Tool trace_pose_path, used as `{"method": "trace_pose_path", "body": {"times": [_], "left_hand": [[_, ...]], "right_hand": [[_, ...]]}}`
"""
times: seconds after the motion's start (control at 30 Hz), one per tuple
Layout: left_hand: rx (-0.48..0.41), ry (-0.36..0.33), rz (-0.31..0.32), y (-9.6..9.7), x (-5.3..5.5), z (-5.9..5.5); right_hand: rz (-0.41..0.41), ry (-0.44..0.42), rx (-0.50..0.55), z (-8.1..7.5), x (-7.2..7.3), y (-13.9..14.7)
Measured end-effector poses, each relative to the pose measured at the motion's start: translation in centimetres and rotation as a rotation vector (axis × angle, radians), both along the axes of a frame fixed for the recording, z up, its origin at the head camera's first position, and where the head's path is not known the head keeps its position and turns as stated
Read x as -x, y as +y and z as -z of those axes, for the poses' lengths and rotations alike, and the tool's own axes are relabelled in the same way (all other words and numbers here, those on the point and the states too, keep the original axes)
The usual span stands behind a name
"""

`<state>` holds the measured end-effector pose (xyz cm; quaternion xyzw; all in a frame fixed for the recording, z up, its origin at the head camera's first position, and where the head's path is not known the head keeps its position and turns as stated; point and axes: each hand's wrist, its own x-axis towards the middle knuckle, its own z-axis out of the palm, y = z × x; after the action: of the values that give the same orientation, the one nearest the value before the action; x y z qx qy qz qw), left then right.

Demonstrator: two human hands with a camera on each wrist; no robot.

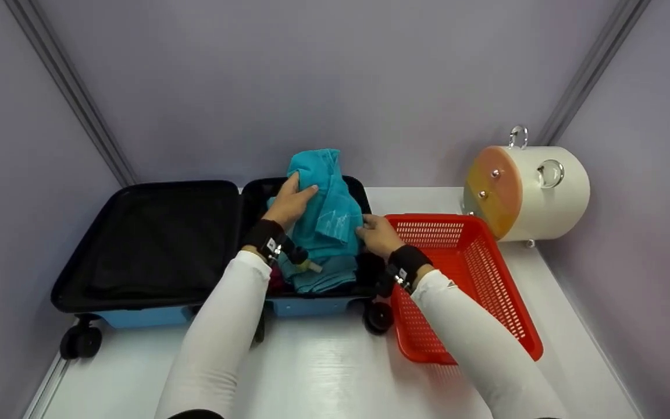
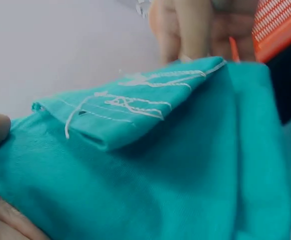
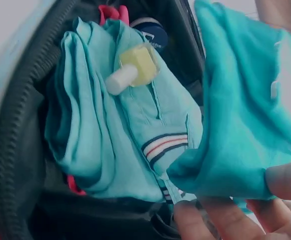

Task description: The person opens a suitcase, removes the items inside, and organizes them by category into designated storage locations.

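Note:
A turquoise garment (image 1: 326,203) is held up over the right half of an open suitcase (image 1: 312,306). My left hand (image 1: 290,205) grips its left side, thumb on top. At its right edge, my right hand (image 1: 380,235) pinches the cloth between thumb and fingers. White stitching and loose threads show on a turned-over flap in the left wrist view. Below, in the suitcase, lies a folded paler teal garment (image 3: 90,125) with a striped band. On it rests a small bottle (image 3: 139,65) with yellow contents and a white cap. A dark blue round lid (image 3: 153,32) and red cloth (image 3: 114,14) show beside it.
The suitcase's other half (image 1: 166,244) lies open at the left, black inside. A red perforated basket (image 1: 493,285) stands right of the suitcase, close to a wheel (image 1: 378,318). Behind it is a white cylindrical container (image 1: 550,203) with a coloured end, near the right wall.

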<state>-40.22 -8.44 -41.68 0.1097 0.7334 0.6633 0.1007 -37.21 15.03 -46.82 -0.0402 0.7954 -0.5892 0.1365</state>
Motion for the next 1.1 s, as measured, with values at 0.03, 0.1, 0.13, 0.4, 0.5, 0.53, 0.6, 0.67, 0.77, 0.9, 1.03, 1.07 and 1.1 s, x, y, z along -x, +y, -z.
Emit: {"method": "trace_pose_path", "body": {"times": [0.03,0.1,0.13,0.4,0.5,0.53,0.6,0.67,0.77,0.9,1.03,1.07,1.1], "left_hand": [[-0.001,-0.001,0.010,0.1,-0.2,-0.4],[-0.001,0.012,0.041,0.5,-0.5,-1.3],[0.009,0.023,0.058,0.7,-0.7,-1.7],[-0.014,0.146,0.247,1.2,-2.2,-4.6],[-0.058,0.166,0.263,1.0,-2.3,-5.3],[-0.064,0.167,0.259,0.8,-2.2,-5.4],[-0.043,0.162,0.229,0.6,-2.1,-5.4],[-0.004,0.154,0.188,0.5,-2.0,-5.2],[0.036,0.133,0.128,0.5,-1.9,-4.7],[0.073,0.109,0.085,0.8,-1.9,-3.9],[0.169,0.040,0.042,1.9,-1.9,-3.1],[0.187,0.018,0.036,2.2,-2.0,-2.8],[0.201,0.001,0.035,2.6,-2.0,-2.5]], "right_hand": [[0.006,-0.027,0.024,0.0,0.0,0.0],[0.030,-0.079,0.085,0.1,0.0,0.1],[0.040,-0.105,0.122,0.1,-0.1,0.1],[0.024,-0.144,0.368,0.0,-0.8,0.5],[0.033,-0.114,0.472,-0.6,-0.9,1.0],[0.041,-0.102,0.500,-0.9,-0.9,1.2],[0.054,-0.078,0.540,-1.3,-0.8,1.8],[0.061,-0.054,0.539,-1.6,-0.8,2.5],[0.071,-0.030,0.498,-1.8,-0.7,3.7],[0.066,-0.038,0.443,-1.7,-0.8,5.4],[0.045,-0.059,0.369,-1.4,-1.0,7.3],[0.042,-0.060,0.339,-1.3,-1.0,7.8],[0.037,-0.058,0.309,-1.1,-1.1,8.3]]}}
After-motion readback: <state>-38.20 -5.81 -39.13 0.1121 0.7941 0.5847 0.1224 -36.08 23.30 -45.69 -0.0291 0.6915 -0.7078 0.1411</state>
